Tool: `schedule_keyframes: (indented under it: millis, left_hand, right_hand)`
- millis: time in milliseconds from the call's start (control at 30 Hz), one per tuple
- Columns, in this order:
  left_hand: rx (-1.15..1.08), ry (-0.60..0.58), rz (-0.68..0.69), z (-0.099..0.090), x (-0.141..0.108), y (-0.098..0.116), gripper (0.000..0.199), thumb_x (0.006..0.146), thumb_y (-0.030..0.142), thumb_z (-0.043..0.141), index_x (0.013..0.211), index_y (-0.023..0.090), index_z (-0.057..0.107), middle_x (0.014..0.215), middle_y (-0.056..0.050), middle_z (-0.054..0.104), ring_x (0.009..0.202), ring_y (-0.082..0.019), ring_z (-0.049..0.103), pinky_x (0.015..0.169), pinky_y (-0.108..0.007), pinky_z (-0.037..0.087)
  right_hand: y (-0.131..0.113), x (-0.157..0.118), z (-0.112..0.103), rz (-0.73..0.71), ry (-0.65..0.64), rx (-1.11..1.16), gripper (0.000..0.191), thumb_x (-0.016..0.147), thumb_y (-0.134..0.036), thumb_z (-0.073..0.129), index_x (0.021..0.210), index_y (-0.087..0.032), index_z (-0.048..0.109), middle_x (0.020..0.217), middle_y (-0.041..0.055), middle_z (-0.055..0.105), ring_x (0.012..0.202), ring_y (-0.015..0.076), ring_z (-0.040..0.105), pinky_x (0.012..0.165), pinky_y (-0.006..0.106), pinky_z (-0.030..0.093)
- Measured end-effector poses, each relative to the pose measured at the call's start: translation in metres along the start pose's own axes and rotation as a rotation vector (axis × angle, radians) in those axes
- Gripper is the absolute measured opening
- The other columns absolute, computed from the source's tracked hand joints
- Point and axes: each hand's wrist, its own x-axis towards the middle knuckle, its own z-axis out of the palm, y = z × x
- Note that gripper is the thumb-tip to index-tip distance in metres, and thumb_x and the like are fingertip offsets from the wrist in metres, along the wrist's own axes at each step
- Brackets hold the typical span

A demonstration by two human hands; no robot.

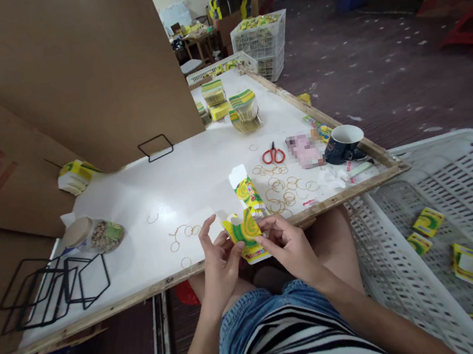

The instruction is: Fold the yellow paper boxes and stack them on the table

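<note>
A small yellow-and-green printed carton (249, 241) is held between my two hands at the table's front edge. My left hand (222, 251) grips its left side, thumb in front and index finger raised behind the upper corner. On the carton's right side, my right hand (286, 242) pinches the edge between thumb and fingers. White flaps show at its upper and lower ends. Just behind it on the table lies a stack of flat cartons (246, 190) with the same print. Loose rubber bands (281, 194) are scattered to the right of that stack.
Red-handled scissors (273, 154), a dark mug (343, 145) and banded carton bundles (245, 110) sit on the white table (132, 199). At left are a clear jar (106, 236) and black wire frames (57, 289). A white plastic crate (414, 280) at right holds several cartons.
</note>
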Motion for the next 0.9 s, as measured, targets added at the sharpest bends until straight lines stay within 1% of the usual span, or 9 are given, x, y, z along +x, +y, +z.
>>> schedule_keyframes:
  millis: [100,167,333,467,533,600,667,767,900]
  left_hand:
    - [-0.017,-0.113,-0.001,-0.005,-0.002,0.006,0.07,0.089,0.02,0.061,0.14,0.031,0.014,0.114,-0.008,0.065,0.098,-0.019,0.069,0.079,-0.031,0.058]
    - [-0.025,-0.201,-0.025,-0.007,-0.002,0.011,0.065,0.09,0.02,0.06,0.14,0.029,0.02,0.116,-0.009,0.066,0.099,-0.019,0.069,0.079,-0.031,0.058]
    - [-0.109,-0.327,-0.08,-0.011,-0.004,0.017,0.042,0.087,0.017,0.064,0.12,0.025,0.04,0.111,-0.007,0.069,0.093,-0.02,0.071,0.073,-0.027,0.058]
    - [-0.139,-0.383,-0.126,-0.01,-0.006,0.014,0.033,0.088,0.016,0.063,0.112,0.024,0.041,0.108,-0.007,0.07,0.093,-0.019,0.071,0.072,-0.025,0.058]
    - [-0.156,-0.375,-0.121,-0.009,-0.007,0.013,0.039,0.088,0.015,0.063,0.116,0.025,0.038,0.11,-0.007,0.07,0.093,-0.019,0.071,0.074,-0.026,0.058]
    - [-0.183,-0.341,-0.126,-0.008,-0.007,0.012,0.059,0.087,0.015,0.065,0.13,0.03,0.027,0.112,-0.008,0.069,0.092,-0.019,0.071,0.075,-0.028,0.058]
    - [-0.192,-0.317,-0.141,-0.008,-0.007,0.012,0.074,0.086,0.017,0.066,0.139,0.033,0.016,0.114,-0.009,0.069,0.091,-0.02,0.072,0.076,-0.031,0.059]
    - [-0.158,-0.311,-0.158,-0.009,-0.006,0.011,0.065,0.085,0.021,0.067,0.137,0.03,0.028,0.118,-0.011,0.068,0.092,-0.022,0.072,0.076,-0.032,0.059]
    - [-0.018,-0.216,-0.138,-0.011,-0.004,0.009,0.05,0.085,0.023,0.067,0.129,0.024,0.044,0.121,-0.012,0.066,0.09,-0.021,0.072,0.076,-0.03,0.059]
  right_hand:
    - [-0.005,0.006,-0.007,-0.069,-0.1,0.071,0.041,0.089,-0.028,0.06,0.128,-0.026,0.05,0.103,0.0039,0.064,0.066,0.0107,0.058,0.06,0.023,0.05]
    - [-0.01,0.01,-0.012,-0.091,-0.175,0.077,0.045,0.091,-0.028,0.058,0.134,-0.027,0.047,0.106,0.0045,0.063,0.073,0.0118,0.062,0.065,0.024,0.052]
    - [-0.023,0.02,-0.024,-0.156,-0.321,-0.009,0.02,0.093,-0.031,0.055,0.11,-0.023,0.061,0.091,0.0026,0.065,0.077,0.0138,0.061,0.067,0.024,0.05]
    - [-0.03,0.024,-0.027,-0.244,-0.31,-0.082,0.016,0.095,-0.03,0.054,0.087,-0.02,0.063,0.081,0.0022,0.065,0.074,0.0144,0.059,0.068,0.026,0.048]
    - [-0.03,0.025,-0.025,-0.299,-0.267,-0.102,0.018,0.095,-0.028,0.054,0.081,-0.02,0.063,0.078,0.0023,0.065,0.075,0.0149,0.059,0.072,0.027,0.048]
    - [-0.028,0.025,-0.022,-0.313,-0.216,-0.093,0.017,0.094,-0.028,0.054,0.081,-0.02,0.063,0.081,0.0029,0.066,0.078,0.0153,0.061,0.075,0.028,0.049]
    - [-0.023,0.024,-0.019,-0.257,-0.163,-0.035,0.01,0.093,-0.03,0.057,0.095,-0.022,0.062,0.084,0.0025,0.066,0.075,0.0147,0.062,0.07,0.026,0.05]
    - [-0.02,0.025,-0.018,-0.171,-0.097,0.041,0.031,0.09,-0.036,0.06,0.119,-0.024,0.055,0.091,0.0029,0.066,0.074,0.0146,0.062,0.065,0.025,0.051]
    - [-0.026,0.029,-0.025,-0.189,-0.106,-0.023,0.028,0.094,-0.041,0.052,0.101,-0.022,0.07,0.094,0.0061,0.067,0.092,0.0201,0.062,0.08,0.032,0.051]
